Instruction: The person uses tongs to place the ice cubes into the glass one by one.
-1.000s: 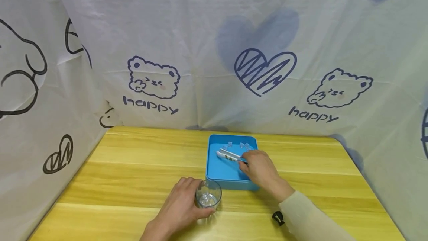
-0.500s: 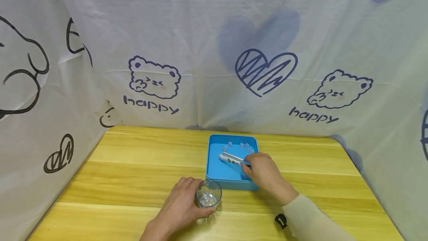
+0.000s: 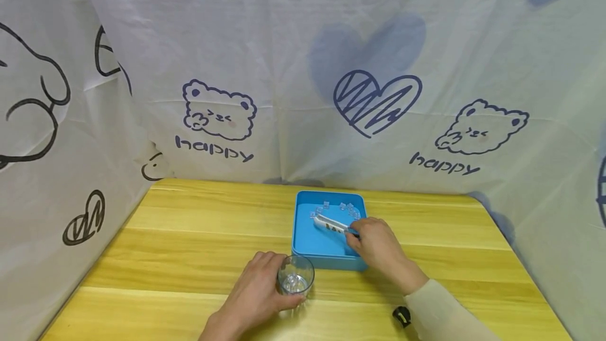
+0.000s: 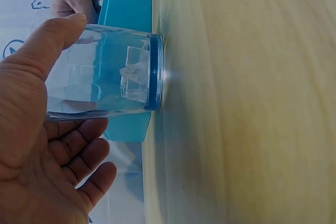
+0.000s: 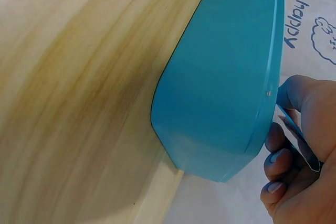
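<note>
My left hand [image 3: 255, 291] holds a clear drinking glass [image 4: 113, 72] between thumb and fingers, upright on the table in front of the tray. Several clear cubes [image 4: 135, 74] lie at the bottom of the glass. My right hand [image 3: 379, 243] grips white tongs [image 3: 330, 223] by their bluish rear end, over the near right part of a blue tray [image 3: 303, 243]. The tongs' tips point left, right by a clear cube [image 3: 312, 214]. More small clear cubes [image 3: 350, 207] lie toward the back of the tray. In the right wrist view, the tray's wall [image 5: 220, 77] hides the tips.
A small black object [image 3: 402, 316] lies on the wooden table [image 3: 199, 236], beside the right sleeve [image 3: 445, 309]. White cloth [image 3: 284, 67] printed with bears and hearts hangs behind the table and along its sides.
My right hand has drawn the tongs slightly right and nearer, uncovering a cube by their tips. The sleeve and black object shifted a little right too. Left hand and glass stay put.
</note>
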Demonstrator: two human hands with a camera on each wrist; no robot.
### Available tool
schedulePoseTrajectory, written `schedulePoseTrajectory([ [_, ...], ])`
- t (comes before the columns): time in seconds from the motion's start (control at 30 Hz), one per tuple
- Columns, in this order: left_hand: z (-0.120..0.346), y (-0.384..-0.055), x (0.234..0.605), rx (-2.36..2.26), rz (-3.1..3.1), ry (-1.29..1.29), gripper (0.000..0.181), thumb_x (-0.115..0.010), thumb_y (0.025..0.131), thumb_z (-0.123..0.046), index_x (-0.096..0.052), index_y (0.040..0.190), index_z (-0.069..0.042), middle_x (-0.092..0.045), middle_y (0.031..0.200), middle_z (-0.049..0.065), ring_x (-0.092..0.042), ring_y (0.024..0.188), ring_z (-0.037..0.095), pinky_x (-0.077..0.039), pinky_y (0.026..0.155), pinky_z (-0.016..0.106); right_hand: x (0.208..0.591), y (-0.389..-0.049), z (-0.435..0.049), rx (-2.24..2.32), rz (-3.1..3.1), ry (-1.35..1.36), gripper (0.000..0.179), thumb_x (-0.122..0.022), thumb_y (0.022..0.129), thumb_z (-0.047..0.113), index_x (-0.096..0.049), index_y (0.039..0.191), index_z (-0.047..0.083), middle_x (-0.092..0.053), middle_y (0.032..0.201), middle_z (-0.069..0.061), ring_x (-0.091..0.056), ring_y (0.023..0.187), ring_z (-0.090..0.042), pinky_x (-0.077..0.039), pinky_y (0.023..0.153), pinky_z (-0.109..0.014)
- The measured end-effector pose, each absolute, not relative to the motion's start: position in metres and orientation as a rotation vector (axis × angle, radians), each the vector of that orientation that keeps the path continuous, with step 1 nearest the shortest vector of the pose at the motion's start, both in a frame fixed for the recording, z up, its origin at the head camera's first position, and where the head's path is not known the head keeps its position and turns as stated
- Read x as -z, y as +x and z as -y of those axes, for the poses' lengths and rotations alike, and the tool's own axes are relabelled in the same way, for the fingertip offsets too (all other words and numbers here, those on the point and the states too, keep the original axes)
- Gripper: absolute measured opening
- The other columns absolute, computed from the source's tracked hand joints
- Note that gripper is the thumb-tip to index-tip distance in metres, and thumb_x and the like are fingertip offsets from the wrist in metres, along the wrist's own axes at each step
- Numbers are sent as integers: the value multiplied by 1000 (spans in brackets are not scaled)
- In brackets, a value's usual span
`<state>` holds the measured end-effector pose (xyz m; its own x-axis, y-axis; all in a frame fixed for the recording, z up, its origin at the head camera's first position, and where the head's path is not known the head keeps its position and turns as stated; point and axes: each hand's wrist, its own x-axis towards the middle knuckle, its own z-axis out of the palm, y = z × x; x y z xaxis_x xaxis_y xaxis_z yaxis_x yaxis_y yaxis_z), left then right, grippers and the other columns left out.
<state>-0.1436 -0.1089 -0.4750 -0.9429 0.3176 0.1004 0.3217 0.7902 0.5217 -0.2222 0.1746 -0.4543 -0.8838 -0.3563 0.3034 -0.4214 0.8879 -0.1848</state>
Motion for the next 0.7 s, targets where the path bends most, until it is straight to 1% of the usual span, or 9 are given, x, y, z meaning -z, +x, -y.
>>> schedulePoseTrajectory([
  [0.1,109,-144,475,867,2965,-530,77,-90,75,-57,-66,130,-8,-66,116,0,-54,106,16,-51,103,48,453,-225,-173,-335,2786,603,21,-75,97,22,-71,83,7,-62,73,0,-52,69,-18,-57,80,-43],
  [0.2,109,-144,476,868,2965,-533,77,-90,75,-57,-66,130,-8,-67,116,0,-55,106,16,-51,102,48,451,-229,-169,-308,2767,635,23,-76,96,22,-69,80,7,-59,70,0,-50,66,-18,-55,77,-43],
  [0.37,110,-144,476,869,2970,-536,77,-90,75,-58,-66,130,-8,-67,116,-1,-55,106,16,-51,102,48,450,-234,-161,-238,2763,641,26,-77,95,23,-67,77,8,-59,68,0,-52,66,-18,-56,78,-46],
  [0.43,110,-145,477,869,2970,-537,78,-90,75,-58,-66,130,-8,-67,116,-1,-54,106,16,-51,102,48,450,-236,-159,-222,2767,632,30,-76,95,24,-62,73,10,-54,66,0,-49,64,-19,-54,76,-46],
  [0.53,110,-145,477,865,2961,-542,77,-90,75,-58,-66,130,-8,-67,116,-1,-54,106,16,-51,101,47,452,-239,-155,-203,2763,624,35,-76,96,25,-56,69,13,-50,63,2,-49,63,-19,-54,75,-47],
  [0.7,109,-145,477,854,2938,-553,76,-90,75,-57,-67,128,-9,-67,114,-2,-55,106,15,-52,100,47,456,-243,-152,-209,2754,615,36,-75,96,24,-56,68,14,-48,62,2,-47,63,-19,-52,72,-45],
])
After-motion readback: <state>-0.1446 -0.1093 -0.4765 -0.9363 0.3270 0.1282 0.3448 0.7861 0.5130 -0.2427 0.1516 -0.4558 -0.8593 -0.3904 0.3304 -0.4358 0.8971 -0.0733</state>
